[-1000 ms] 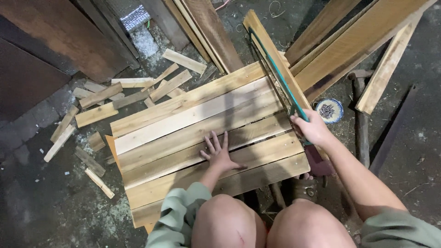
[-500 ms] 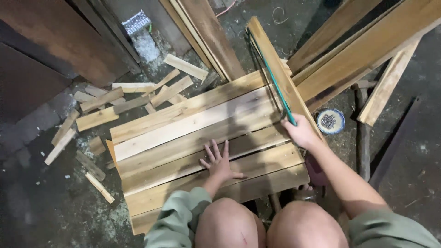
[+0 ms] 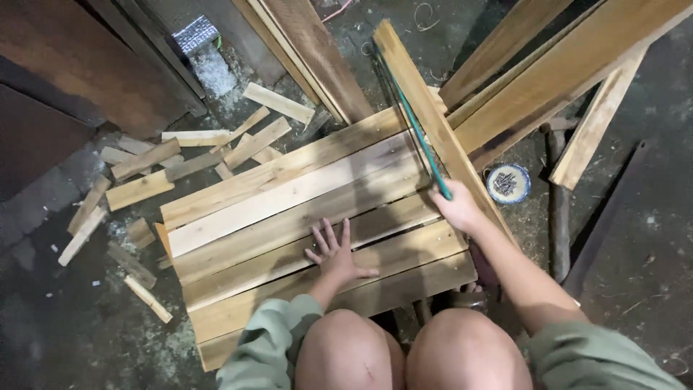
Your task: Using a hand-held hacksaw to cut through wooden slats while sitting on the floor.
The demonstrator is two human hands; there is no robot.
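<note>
A panel of several pale wooden planks (image 3: pixel 289 209) lies side by side on the dark floor in front of my knees. My left hand (image 3: pixel 333 253) presses flat on the planks near the front, fingers spread. My right hand (image 3: pixel 456 209) grips the handle of a green-framed hand saw (image 3: pixel 411 119) at the panel's right side. The saw runs away from me along a long cross batten (image 3: pixel 433 123) that lies over the planks' right ends.
Several short wood offcuts (image 3: pixel 144 180) are scattered on the floor to the left. Long boards (image 3: pixel 548 79) lean in from the upper right. A small round tin of nails (image 3: pixel 507 183) sits on the floor right of the batten. Dark boards (image 3: pixel 86 65) fill the upper left.
My right hand and the saw have shifted slightly toward me along the batten. My left hand stays flat on the planks.
</note>
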